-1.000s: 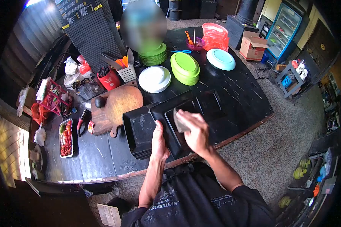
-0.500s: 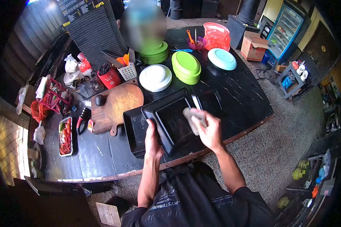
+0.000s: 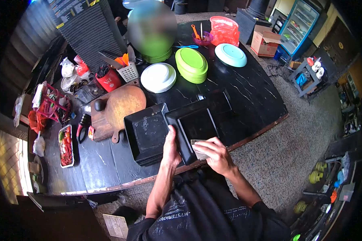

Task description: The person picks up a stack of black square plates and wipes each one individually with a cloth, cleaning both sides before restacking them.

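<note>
My left hand (image 3: 171, 150) grips the left edge of a black rectangular tray (image 3: 184, 138), thumb on top and fingers hidden beneath. The tray is tilted, its underside facing up. With my right hand (image 3: 218, 156) I press a folded greyish cloth (image 3: 198, 150) against the tray's near right corner. Left of it, a stack of similar black trays (image 3: 145, 130) stands at the table's front edge. Another dark tray (image 3: 221, 102) lies just beyond the one I hold.
Upturned white plates (image 3: 158, 77), green oval plates (image 3: 192, 64) and pale blue plates (image 3: 231, 55) stand in stacks farther back. Left are a wooden cutting board (image 3: 128, 105), a red container (image 3: 108, 80) and a tray of red chillies (image 3: 66, 144). A person with a blurred head stands opposite.
My right hand has moved the cloth from the tray's upper middle down toward its near edge. The tray and my left hand have shifted slightly right, exposing more of the stack.
</note>
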Demonstrator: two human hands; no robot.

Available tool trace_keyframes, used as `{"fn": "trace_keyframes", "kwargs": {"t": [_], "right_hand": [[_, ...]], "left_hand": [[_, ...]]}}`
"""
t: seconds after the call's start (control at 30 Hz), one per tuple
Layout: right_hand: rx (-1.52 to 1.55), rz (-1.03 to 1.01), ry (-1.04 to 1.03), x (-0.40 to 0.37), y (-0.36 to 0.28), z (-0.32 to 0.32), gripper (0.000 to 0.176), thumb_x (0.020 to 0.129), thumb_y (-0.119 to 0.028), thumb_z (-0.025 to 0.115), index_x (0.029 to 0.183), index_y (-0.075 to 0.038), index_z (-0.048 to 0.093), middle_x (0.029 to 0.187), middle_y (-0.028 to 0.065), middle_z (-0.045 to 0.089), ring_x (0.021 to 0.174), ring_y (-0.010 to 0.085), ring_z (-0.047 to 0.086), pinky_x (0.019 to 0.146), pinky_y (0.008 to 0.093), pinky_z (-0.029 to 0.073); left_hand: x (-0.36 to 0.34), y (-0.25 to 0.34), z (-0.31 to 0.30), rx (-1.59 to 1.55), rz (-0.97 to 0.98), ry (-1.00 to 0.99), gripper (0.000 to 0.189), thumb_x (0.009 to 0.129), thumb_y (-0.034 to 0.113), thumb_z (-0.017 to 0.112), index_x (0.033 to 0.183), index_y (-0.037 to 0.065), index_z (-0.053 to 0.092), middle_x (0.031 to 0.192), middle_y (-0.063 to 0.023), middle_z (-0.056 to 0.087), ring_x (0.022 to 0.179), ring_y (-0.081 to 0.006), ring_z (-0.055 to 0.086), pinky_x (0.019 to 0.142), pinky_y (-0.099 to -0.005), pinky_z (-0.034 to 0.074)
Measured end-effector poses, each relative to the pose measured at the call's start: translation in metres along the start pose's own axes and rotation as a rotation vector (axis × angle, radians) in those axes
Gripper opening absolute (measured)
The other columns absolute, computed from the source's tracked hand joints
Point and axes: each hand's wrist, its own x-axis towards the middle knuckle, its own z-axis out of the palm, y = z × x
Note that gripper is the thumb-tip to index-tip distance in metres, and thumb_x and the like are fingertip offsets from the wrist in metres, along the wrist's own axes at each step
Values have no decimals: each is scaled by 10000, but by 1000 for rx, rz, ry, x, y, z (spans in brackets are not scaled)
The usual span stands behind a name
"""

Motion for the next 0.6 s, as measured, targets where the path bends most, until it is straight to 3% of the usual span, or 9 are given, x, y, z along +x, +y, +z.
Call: {"fn": "trace_keyframes", "kwargs": {"t": [0.1,0.13,0.37,0.53,0.6], "right_hand": [[-91,11,78,-11,10,-7,571,635,151,603,1146,-58,752,1138,78,737,974,272,647,860,370,547],[-152,19,94,-13,19,-8,483,735,120,655,1159,-87,754,1150,58,731,967,248,638,847,350,557],[-247,169,410,24,32,-3,455,710,73,718,1142,-69,739,1099,61,720,957,280,643,837,383,543],[-105,71,294,41,4,7,531,698,106,672,1198,-67,712,1164,72,699,972,270,628,852,368,542],[-57,19,195,38,-7,13,530,695,98,674,1201,-59,706,1179,85,691,968,278,628,850,367,546]], "left_hand": [[3,3,-7,5,-22,-62,609,1007,578,500,1332,69,578,1242,-126,670,1081,-268,681,925,-434,579],[4,0,-5,9,-31,-65,609,1007,578,500,1332,69,578,1242,-126,670,1081,-268,681,925,-434,579],[-3,-15,4,35,-108,-32,605,1006,558,517,1366,74,557,1270,-121,664,1101,-262,680,941,-444,575],[-16,-13,14,-109,-165,-51,505,1027,492,529,1305,76,592,1207,-91,689,1049,-235,691,906,-417,588],[-5,-17,-1,-82,-45,-4,488,1027,505,523,1244,78,616,1138,-73,701,981,-209,696,854,-393,593]]}}
